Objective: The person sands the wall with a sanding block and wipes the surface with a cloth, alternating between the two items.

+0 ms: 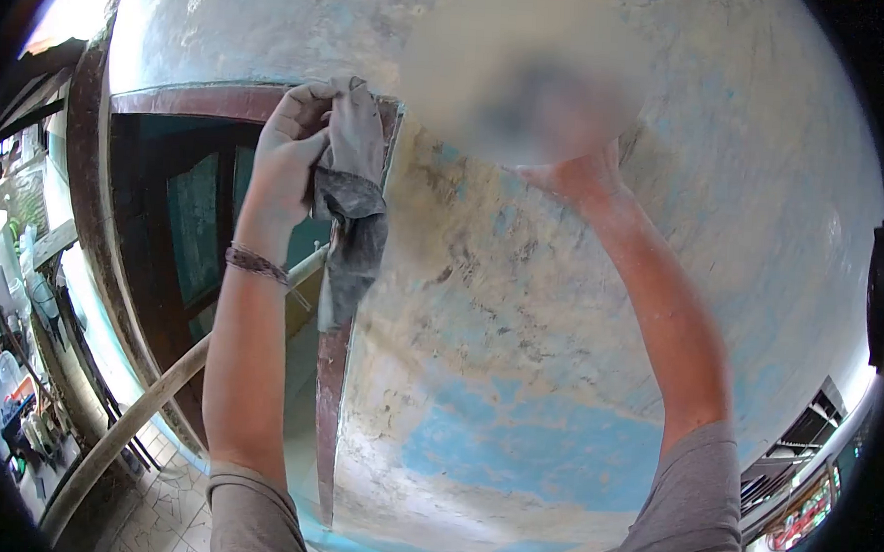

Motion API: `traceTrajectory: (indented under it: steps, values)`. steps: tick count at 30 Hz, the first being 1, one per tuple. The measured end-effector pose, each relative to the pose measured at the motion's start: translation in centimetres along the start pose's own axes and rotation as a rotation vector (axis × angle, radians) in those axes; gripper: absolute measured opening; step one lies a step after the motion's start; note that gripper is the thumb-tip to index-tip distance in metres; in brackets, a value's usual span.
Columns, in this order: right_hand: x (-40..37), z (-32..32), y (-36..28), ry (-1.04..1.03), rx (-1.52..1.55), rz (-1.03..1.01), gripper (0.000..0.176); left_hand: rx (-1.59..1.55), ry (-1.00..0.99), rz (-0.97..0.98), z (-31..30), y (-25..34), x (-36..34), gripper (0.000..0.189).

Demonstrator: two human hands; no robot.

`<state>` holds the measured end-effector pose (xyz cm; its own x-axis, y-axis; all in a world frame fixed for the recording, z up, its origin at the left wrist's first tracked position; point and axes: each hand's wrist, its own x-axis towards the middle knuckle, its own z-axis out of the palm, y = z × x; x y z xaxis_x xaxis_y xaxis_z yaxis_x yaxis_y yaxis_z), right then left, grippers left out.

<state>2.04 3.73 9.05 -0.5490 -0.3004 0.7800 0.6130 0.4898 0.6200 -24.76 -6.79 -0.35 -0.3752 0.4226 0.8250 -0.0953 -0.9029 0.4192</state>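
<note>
My left hand (292, 131) is raised beside the top corner of the door frame, its fingers closed on a grey cloth (354, 218). The cloth hangs down past my wrist, lighter above and darker, damp-looking below. Higher up on the right, my right hand (587, 174) reaches to the wall (519, 319). A blurred patch covers most of its fingers and a dark shape beside them, so I cannot tell what it holds. The wall has patchy worn paint, pale grey and cream with blue areas.
A brown door frame (330, 409) borders a dark doorway on the left. A long pole (140, 411) slants across below my left forearm. Cluttered household items (22, 406) stand at far left, above a tiled floor (170, 516). Dark slats (800, 440) show at lower right.
</note>
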Motion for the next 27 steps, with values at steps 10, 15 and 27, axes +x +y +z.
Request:
traceTrajectory:
  steps: [10, 15, 27]
  values:
    - [0.2, 0.0, 0.4, 0.003, -0.005, -0.037, 0.075, 0.918, 0.108, 0.65, 1.0, -7.4, 2.4, 0.039]
    - [5.8, 0.0, 2.4, -0.054, -0.089, -0.047, 0.076, -0.059, -0.045, 0.122, 1.1, -7.6, 0.8, 0.05]
    - [-5.0, 1.2, -9.4, -0.439, 0.208, -0.408, 0.069, -0.106, -0.188, 0.191, 0.7, -7.4, -0.6, 0.055]
